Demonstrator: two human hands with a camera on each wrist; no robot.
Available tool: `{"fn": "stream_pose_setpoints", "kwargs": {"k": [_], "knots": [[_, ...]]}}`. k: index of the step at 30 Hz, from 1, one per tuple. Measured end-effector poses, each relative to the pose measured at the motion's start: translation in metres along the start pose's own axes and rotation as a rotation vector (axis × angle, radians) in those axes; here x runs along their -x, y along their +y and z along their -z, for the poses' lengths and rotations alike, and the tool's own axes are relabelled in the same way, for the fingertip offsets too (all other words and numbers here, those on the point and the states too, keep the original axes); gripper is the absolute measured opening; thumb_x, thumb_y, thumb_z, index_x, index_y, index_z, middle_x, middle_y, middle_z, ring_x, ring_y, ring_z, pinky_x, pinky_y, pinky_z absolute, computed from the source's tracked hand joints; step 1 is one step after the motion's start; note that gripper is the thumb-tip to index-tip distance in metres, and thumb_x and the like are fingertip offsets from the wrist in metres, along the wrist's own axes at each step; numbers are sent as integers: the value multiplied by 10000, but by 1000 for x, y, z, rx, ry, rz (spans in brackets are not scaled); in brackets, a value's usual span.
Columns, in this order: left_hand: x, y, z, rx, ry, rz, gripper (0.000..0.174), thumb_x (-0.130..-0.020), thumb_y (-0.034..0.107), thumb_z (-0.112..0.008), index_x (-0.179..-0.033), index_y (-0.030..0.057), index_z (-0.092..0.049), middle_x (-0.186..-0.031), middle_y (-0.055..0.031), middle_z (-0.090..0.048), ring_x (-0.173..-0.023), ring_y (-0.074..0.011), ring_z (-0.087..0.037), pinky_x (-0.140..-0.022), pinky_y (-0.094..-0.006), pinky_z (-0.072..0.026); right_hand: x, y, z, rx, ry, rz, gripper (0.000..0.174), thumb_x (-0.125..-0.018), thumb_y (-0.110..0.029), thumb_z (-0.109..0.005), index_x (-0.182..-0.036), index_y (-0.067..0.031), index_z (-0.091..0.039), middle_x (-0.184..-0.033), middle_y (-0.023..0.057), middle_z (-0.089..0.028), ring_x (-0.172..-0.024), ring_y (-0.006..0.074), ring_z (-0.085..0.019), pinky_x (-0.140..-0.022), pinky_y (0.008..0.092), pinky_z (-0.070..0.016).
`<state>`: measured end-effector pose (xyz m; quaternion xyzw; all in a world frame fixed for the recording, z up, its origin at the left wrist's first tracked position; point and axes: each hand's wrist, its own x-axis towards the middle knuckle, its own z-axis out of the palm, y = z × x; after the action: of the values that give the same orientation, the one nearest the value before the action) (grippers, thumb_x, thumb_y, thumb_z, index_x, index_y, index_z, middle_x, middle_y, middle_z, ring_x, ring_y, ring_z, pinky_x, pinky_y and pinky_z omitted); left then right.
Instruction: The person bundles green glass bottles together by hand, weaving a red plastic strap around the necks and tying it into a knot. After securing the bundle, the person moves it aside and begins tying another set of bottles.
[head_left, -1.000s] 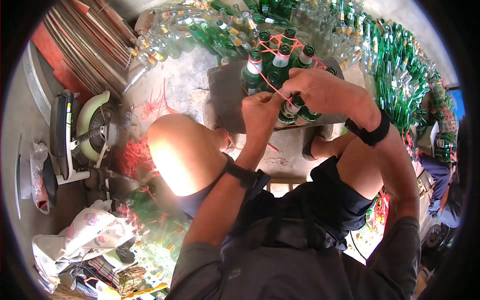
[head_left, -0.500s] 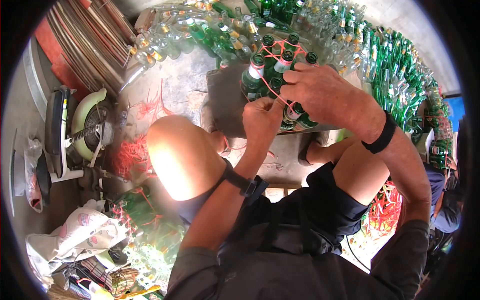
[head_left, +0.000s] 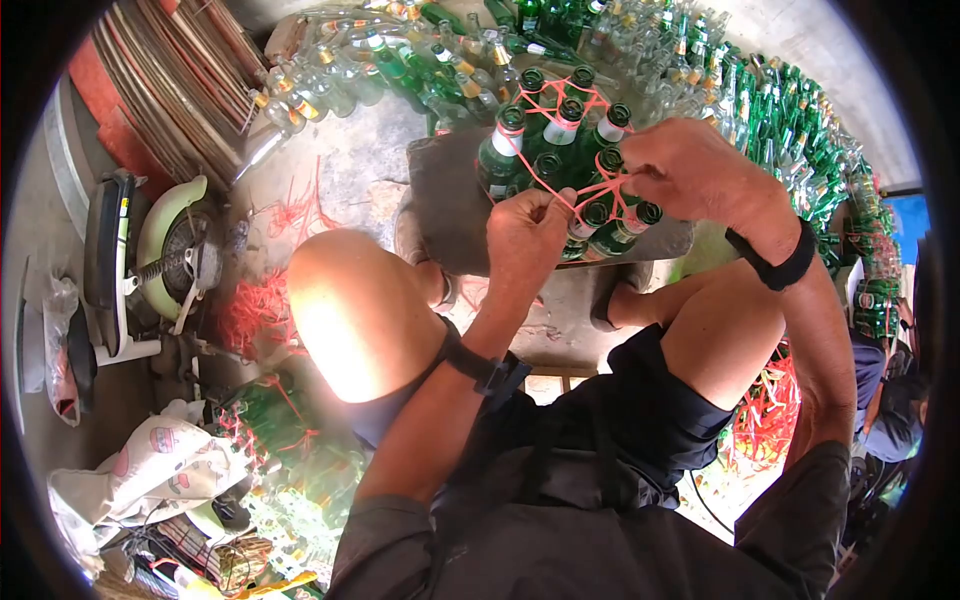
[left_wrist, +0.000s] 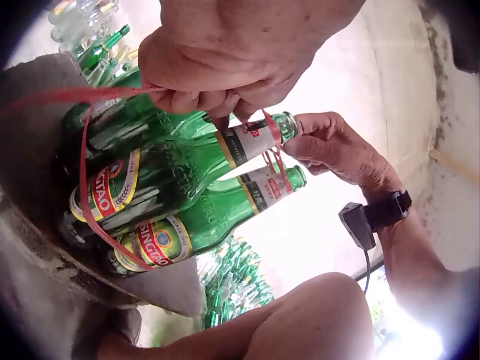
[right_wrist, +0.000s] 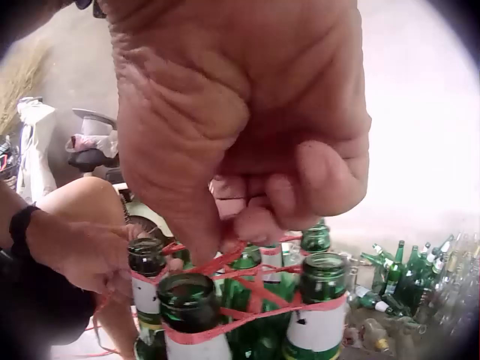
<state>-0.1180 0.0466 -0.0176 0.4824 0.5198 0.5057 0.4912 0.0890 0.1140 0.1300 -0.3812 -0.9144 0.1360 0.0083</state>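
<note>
Green glass beer bottles with pale neck labels (left_wrist: 184,172) stand upright in a cluster on a dark, flat slab (head_left: 440,205) before the seated person's knees. Over their necks, the left hand (head_left: 525,240) and right hand (head_left: 700,175), both with fingers curled, each pinch the flat pink plastic strip (head_left: 605,185) laced around the bottles. Beyond lies a pale grey concrete floor (head_left: 360,150), with a loose red-pink tangle of strips (head_left: 262,312) at the left, near a wheel under a pale green mudguard (head_left: 160,235). Farther back, heaped green and clear glass bottles (head_left: 785,120) line a whitish wall (head_left: 800,40). The cluster's rear bottles are partly hidden by those in front; the exact grip at the right fingertips is hard to make out.
</note>
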Motion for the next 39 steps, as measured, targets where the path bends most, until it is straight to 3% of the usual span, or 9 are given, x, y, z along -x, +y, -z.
{"fn": "stream_pose_setpoints", "kwargs": {"k": [4, 10, 20, 26, 28, 32, 35, 38, 39], "knots": [[-1, -4, 1, -5, -40, -10, 250, -1005, 132, -708, -835, -45, -756, -704, 28, -658, -660, -26, -513, -565, -250, -400, 4, 7, 1, -179, 25, -70, 146, -897, -118, -663, -821, -9, -604, -749, 218, -612, -754, 461, -623, -644, 526, -459], [1, -5, -1, 54, -23, -6, 234, -1007, 107, -688, -835, -40, -747, -725, 28, -663, -671, -26, -516, -573, -244, -401, 0, 26, -25, -119, 173, -56, 115, -926, -110, -652, -880, -25, -590, -760, 215, -608, -757, 480, -598, -645, 541, -454], [4, -4, -6, 171, -40, -48, 182, -1030, 102, -712, -983, -66, -762, -770, 16, -678, -700, -22, -544, -572, -231, -429, -8, 38, -34, -104, 251, -33, 119, -892, -40, -650, -987, -42, -579, -804, 224, -635, -801, 485, -616, -670, 553, -465], [4, -4, -7, 194, -46, -39, 173, -1034, 86, -690, -1023, -67, -770, -789, 16, -687, -720, -26, -556, -592, -232, -437, -23, 37, -34, -89, 250, -78, 58, -877, -70, -631, -905, -31, -599, -779, 228, -620, -792, 473, -620, -666, 536, -472], [5, -3, -6, 202, -57, 14, 163, -1022, 74, -688, -993, -60, -775, -779, 14, -689, -714, -22, -546, -583, -230, -422, -26, 33, -33, -44, 218, -119, 38, -917, -52, -630, -893, -33, -606, -721, 200, -586, -694, 437, -605, -624, 497, -468], [6, -2, -6, 190, -31, 33, 162, -1005, 66, -693, -938, -55, -777, -748, 20, -677, -693, -17, -528, -566, -230, -402, -28, 39, -37, 17, 230, -44, 66, -884, -43, -634, -837, -22, -593, -695, 198, -562, -671, 434, -588, -611, 499, -455], [4, 1, -2, 164, -9, 34, 167, -979, 22, -640, -911, -32, -783, -746, 73, -632, -666, -2, -484, -565, -212, -353, -28, 38, -36, -64, 249, -51, 80, -858, -43, -633, -804, -19, -580, -697, 199, -558, -669, 437, -577, -604, 505, -447], [1, 4, 8, 82, -6, 4, 146, -974, 37, -689, -884, -25, -786, -711, 92, -603, -640, 5, -453, -548, -208, -329, -28, 37, -34, 23, 259, -20, 61, -843, -41, -627, -810, -14, -583, -696, 203, -556, -678, 445, -578, -607, 501, -456], [0, 4, 10, 62, 6, -12, 140, -974, 53, -713, -884, -22, -789, -702, 97, -595, -633, 6, -438, -543, -207, -318, -29, 37, -30, 50, 176, -65, 61, -837, -37, -622, -798, -14, -581, -684, 204, -550, -684, 451, -578, -614, 509, -461]]}}
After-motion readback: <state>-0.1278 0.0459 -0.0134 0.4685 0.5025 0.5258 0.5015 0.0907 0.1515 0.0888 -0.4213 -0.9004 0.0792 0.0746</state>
